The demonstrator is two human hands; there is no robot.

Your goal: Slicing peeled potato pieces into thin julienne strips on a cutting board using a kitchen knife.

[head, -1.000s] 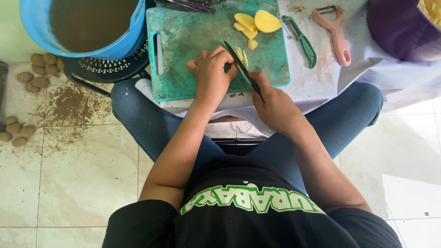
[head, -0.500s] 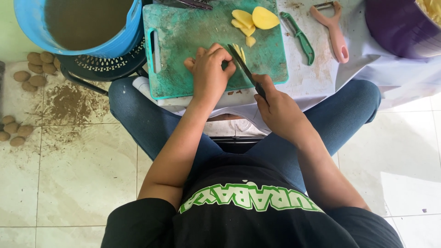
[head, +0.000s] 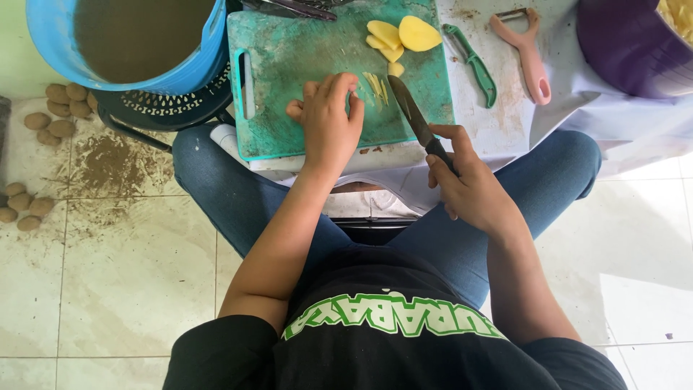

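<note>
A green cutting board (head: pixel 289 65) lies on a low table in front of my knees. My left hand (head: pixel 328 119) rests on it with fingers curled beside thin yellow potato strips (head: pixel 375 87). My right hand (head: pixel 469 184) grips a dark-bladed knife (head: pixel 415 119), its tip pointing toward the strips and lifted off them. Peeled potato slices (head: pixel 401 36) lie at the board's far right corner.
A green-handled knife (head: pixel 473 65) and a pink peeler (head: pixel 527 50) lie right of the board. A blue bucket (head: pixel 130 43) of murky water sits far left above a black basket (head: pixel 166 105). A purple bowl (head: pixel 628 47) stands far right. Unpeeled potatoes (head: pixel 54 115) and dirt lie on the tiled floor.
The knife has pulled back to the right, away from my left hand. My left hand has slid slightly left, uncovering the cut strips.
</note>
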